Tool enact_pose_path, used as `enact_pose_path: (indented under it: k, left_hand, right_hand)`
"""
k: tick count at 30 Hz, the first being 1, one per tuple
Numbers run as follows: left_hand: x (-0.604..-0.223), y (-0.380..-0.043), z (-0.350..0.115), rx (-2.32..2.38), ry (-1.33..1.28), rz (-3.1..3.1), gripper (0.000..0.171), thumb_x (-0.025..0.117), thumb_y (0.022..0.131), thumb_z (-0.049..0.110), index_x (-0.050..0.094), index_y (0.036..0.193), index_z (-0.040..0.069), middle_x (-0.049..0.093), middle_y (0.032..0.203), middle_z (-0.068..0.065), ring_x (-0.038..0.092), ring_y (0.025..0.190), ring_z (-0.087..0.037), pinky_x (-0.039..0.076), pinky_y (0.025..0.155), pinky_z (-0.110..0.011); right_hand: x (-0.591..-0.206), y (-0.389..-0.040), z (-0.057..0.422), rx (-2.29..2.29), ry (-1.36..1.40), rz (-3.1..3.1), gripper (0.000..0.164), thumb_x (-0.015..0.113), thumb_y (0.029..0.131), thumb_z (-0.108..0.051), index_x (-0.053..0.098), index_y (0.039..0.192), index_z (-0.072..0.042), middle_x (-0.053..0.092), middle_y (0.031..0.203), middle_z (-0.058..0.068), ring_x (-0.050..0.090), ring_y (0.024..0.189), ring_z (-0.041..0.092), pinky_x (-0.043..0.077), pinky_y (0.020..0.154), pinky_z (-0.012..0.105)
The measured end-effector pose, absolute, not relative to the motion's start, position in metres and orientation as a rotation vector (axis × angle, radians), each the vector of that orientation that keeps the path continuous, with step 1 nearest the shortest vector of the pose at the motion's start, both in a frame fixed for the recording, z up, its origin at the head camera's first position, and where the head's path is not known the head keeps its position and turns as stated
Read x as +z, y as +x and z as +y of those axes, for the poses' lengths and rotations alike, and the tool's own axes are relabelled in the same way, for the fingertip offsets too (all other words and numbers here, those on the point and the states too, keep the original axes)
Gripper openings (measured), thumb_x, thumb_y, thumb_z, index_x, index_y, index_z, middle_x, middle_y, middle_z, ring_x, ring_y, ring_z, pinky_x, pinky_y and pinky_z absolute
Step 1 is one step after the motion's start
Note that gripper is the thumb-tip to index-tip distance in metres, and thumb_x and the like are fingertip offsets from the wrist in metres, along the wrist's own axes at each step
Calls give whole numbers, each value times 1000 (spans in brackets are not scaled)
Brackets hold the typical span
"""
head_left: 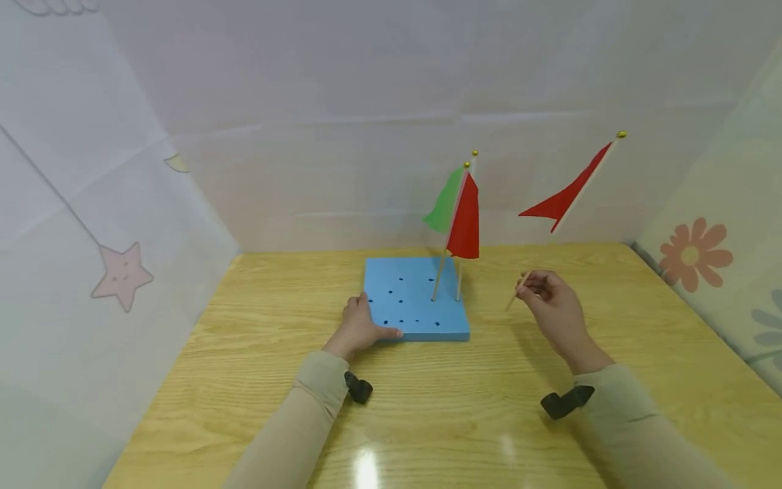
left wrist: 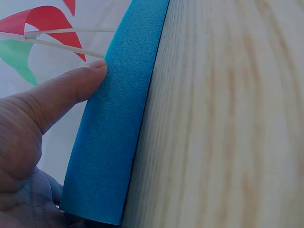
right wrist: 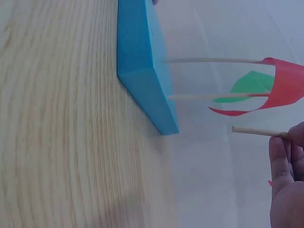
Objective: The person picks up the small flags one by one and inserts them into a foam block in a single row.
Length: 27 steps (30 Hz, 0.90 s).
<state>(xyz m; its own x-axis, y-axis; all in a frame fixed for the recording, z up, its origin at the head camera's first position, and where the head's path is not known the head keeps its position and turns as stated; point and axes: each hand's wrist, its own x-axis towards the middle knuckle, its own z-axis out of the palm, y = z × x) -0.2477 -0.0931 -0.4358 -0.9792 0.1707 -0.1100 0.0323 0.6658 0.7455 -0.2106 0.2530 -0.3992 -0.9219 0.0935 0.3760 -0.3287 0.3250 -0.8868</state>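
Observation:
A blue foam block point(head_left: 415, 305) with several small holes lies on the table. At its near left corner my left hand point(head_left: 360, 326) grips it, thumb point(left wrist: 80, 80) along the front edge. Two flags stand in the block's right part: a red flag point(head_left: 466, 217) in front and a green flag point(head_left: 448, 204) partly behind it, both on thin sticks topped with gold beads. To the right of the block, my right hand point(head_left: 552, 305) pinches the wooden stick of another red flag point(head_left: 571, 193). This flag tilts up to the right, and its stick's lower end point(right wrist: 244, 129) hangs free in the air.
The wooden table point(head_left: 269, 305) meets a pale cloth backdrop point(head_left: 342, 156) at its far edge. Side cloths carry a pink star point(head_left: 122, 275) on the left and a red flower point(head_left: 696, 255) on the right. Each sleeve bears a black wrist camera point(head_left: 567, 402).

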Motion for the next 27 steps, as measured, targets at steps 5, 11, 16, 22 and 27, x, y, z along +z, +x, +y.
enact_pose_path:
  k: [5, 11, 16, 22, 27]
  left_hand:
    - [-437, -248, -94, 1196, 169, 2715, 123, 92, 79, 40, 13, 162, -7, 19, 163, -31, 21, 150, -46, 35, 115, -56]
    - [-438, -249, -95, 1177, 179, 2725, 123, 91, 80, 41, 13, 162, -8, 19, 162, -32, 22, 150, -47, 35, 115, -56]
    - [-439, -250, -95, 1157, 182, 2733, 123, 90, 80, 42, 13, 162, -8, 19, 162, -32, 22, 149, -47, 35, 115, -56]
    - [-439, -252, -93, 1169, 170, 2727, 123, 91, 80, 42, 13, 162, -7, 19, 163, -31, 22, 150, -46, 35, 115, -56]
    - [-439, -251, -92, 1190, 155, 2703, 124, 91, 80, 41, 12, 163, -6, 18, 163, -30, 21, 151, -44, 34, 116, -55]
  right_hand:
    - [-397, -213, 241, 1581, 214, -2270, 25, 62, 104, -5, 56, 120, 13, 60, 120, 10, 61, 95, -2, 51, 82, 12]
    - [-392, -218, 223, 1548, 244, -2314, 24, 62, 104, -8, 57, 120, 10, 60, 125, 21, 60, 99, -2, 49, 84, 10]
    - [-389, -221, 207, 1539, 288, -2317, 23, 63, 103, -6, 59, 120, 8, 63, 123, 23, 62, 100, 7, 48, 84, 9]
    - [-385, -225, 189, 1553, 317, -2307, 21, 64, 101, -2, 60, 118, 9, 66, 115, 25, 62, 97, 6, 50, 82, 10]
    - [-384, -228, 177, 1549, 331, -2336, 22, 63, 102, -1, 60, 120, 10, 66, 114, 25, 64, 103, 19, 48, 83, 9]
